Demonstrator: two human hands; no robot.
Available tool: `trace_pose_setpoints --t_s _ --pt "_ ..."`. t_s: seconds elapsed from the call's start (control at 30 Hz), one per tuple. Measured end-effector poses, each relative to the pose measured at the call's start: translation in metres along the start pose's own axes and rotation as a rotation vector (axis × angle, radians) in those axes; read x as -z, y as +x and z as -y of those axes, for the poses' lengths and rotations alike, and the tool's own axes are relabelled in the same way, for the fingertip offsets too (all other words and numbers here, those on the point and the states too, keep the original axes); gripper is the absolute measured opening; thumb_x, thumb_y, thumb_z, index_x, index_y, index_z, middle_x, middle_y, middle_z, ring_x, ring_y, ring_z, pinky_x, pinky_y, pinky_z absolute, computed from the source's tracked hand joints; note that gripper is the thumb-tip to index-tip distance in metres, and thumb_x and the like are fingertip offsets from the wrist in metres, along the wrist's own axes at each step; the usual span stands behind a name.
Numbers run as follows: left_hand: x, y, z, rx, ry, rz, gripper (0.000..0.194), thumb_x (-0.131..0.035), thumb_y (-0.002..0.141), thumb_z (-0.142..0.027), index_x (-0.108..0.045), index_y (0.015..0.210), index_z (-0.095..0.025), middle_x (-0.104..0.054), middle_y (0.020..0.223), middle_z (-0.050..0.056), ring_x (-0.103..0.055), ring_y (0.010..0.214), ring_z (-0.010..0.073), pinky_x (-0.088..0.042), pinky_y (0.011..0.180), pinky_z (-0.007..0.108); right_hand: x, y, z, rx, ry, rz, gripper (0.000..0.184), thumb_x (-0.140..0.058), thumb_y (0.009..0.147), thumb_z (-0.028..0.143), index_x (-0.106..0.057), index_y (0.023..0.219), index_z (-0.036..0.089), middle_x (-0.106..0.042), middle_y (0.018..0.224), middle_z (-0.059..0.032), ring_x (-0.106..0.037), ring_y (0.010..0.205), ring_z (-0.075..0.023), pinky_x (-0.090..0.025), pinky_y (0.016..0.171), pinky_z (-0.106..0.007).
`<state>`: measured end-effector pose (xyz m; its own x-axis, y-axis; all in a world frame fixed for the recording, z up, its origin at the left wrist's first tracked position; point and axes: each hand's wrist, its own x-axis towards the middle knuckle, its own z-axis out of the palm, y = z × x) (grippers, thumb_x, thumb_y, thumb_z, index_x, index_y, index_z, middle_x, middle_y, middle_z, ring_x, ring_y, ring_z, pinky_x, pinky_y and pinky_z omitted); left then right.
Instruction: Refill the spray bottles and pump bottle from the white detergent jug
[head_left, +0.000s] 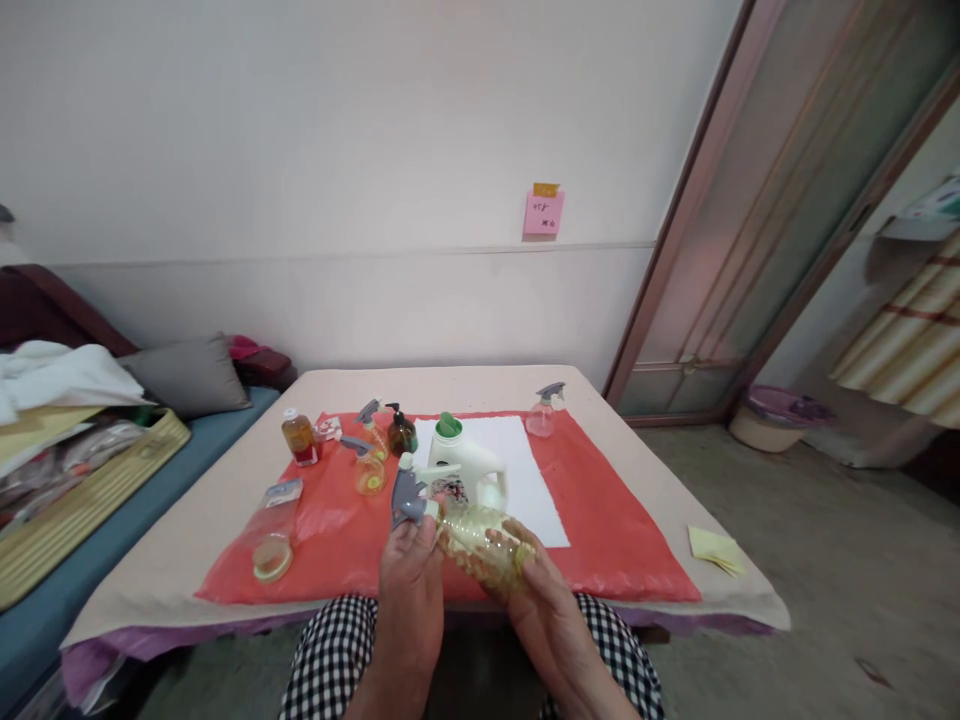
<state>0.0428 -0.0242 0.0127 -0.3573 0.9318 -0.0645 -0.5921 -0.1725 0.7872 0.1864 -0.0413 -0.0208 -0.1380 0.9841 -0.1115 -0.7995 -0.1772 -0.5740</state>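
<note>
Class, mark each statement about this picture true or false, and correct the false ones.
1. The left hand is at the trigger head end of the held spray bottle. True.
2. The right hand is on the trigger head. False: it grips the base end.
3. The white jug has a green top. True.
4. The pink sticky note lies on the red sheet. False: it is on the wall.
5. The brown pump bottle lies on its side. False: it stands upright.
6. A white sheet lies on the red sheet. True.
</note>
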Motion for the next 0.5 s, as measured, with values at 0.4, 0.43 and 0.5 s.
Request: trace_pose_setpoints --t_s 0.4,0.43,0.5 --pt "0.001 0.001 -0.024 0.265 -0.040 0.352 0.038 -0.078 0.077 -0.037 -0.071 0.110 -0.018 -0.074 0.104 0.012 -0.069 0.102 0.0261 -0.053 0.092 0.038 0.007 -0.009 -0.032 -0.742 0.158 0.105 0.075 -0.056 0.079 0.076 -0.070 0.092 0.004 -0.072 0.066 -0.0160 -0.066 0.050 -0.0150 -0.045 0.040 -0.015" --pt "0.003 0.003 -0.024 0.270 -0.031 0.364 0.038 -0.077 0.077 -0.037 -0.071 0.109 -0.017 -0.074 0.102 0.013 -0.069 0.102 0.0263 -0.053 0.092 0.038 0.012 -0.010 -0.038 -0.779 0.172 0.137 0.078 -0.054 0.078 0.078 -0.070 0.087 0.002 -0.071 0.063 -0.0163 -0.066 0.048 -0.0150 -0.044 0.038 -0.015" --pt "0.003 0.005 -0.025 0.277 -0.020 0.368 0.038 -0.077 0.077 -0.037 -0.071 0.110 -0.018 -0.074 0.101 0.013 -0.069 0.100 0.0260 -0.053 0.091 0.038 0.021 -0.010 -0.048 -0.799 0.192 0.156 0.081 -0.052 0.077 0.081 -0.070 0.081 0.002 -0.070 0.060 -0.0150 -0.064 0.046 -0.0141 -0.043 0.037 -0.014"
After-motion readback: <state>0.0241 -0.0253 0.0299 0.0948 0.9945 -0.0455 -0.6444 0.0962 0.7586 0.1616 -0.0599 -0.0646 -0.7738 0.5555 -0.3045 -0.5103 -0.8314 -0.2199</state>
